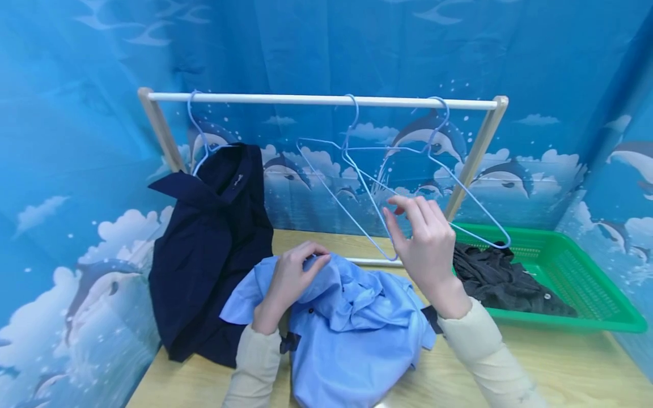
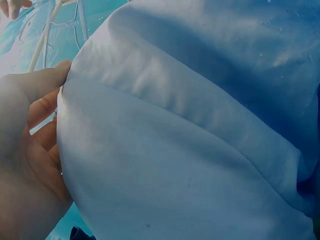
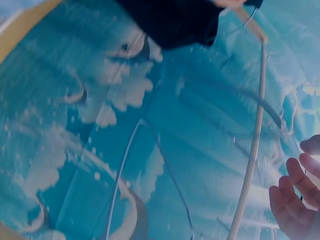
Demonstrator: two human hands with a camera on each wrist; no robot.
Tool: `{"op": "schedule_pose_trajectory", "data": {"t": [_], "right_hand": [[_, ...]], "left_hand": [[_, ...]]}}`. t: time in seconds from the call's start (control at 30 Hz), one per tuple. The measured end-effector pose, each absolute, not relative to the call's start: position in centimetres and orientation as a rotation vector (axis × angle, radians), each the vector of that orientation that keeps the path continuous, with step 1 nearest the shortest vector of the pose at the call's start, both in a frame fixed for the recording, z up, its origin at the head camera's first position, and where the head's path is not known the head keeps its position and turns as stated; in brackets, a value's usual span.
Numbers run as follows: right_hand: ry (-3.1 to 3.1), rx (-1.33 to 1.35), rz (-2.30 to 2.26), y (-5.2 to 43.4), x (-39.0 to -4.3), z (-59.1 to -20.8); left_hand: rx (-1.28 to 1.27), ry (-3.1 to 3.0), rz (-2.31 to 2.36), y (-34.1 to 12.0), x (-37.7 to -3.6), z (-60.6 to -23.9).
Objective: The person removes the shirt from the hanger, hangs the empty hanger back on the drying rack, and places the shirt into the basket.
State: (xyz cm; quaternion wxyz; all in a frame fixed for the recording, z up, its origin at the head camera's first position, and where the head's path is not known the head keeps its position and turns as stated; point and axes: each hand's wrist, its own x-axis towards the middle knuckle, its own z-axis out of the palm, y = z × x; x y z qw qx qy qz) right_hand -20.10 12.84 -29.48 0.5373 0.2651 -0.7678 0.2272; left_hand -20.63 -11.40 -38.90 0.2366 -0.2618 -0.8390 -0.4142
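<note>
hanging step looked under way: left hand (image 1: 291,277) pinched a fold of the light blue shirt (image 1: 352,323), which lay bunched on the tabletop (image 1: 561,368) right in front of the person. left wrist view showed fingers (image 2: 40,107) curled round the fabric edge. right hand (image 1: 423,243) was raised at the two empty blue hangers (image 1: 388,187) on the rail (image 1: 321,100), fingers loosely spread, tips at the hanger wires; couldn't tell whether they actually gripped one, looked like touching only.

judgement: next move called for closing on one wire, unhooking it cleanly from the other, since the two overlapped and could snag, then bringing it down to the shirt collar.

room: dark navy shirt (image 1: 209,249) already hung at the rail's left end, draping onto the tabletop just beside the blue shirt. green basket (image 1: 576,283) with a dark grey garment (image 1: 505,277) sat to the right, near the right forearm. rail posts and backdrop closed off the rear. open tabletop was mostly front right; rail middle was free once a hanger came off.
</note>
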Motion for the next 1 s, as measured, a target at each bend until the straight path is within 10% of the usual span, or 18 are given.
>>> {"op": "schedule_pose_trajectory", "data": {"t": [1.0], "right_hand": [[-1.933,0.823,0.483,9.3,-18.5,-40.5]], "left_hand": [[-0.757,-2.315,-1.111,-10.6,-20.4,-38.8]]}}
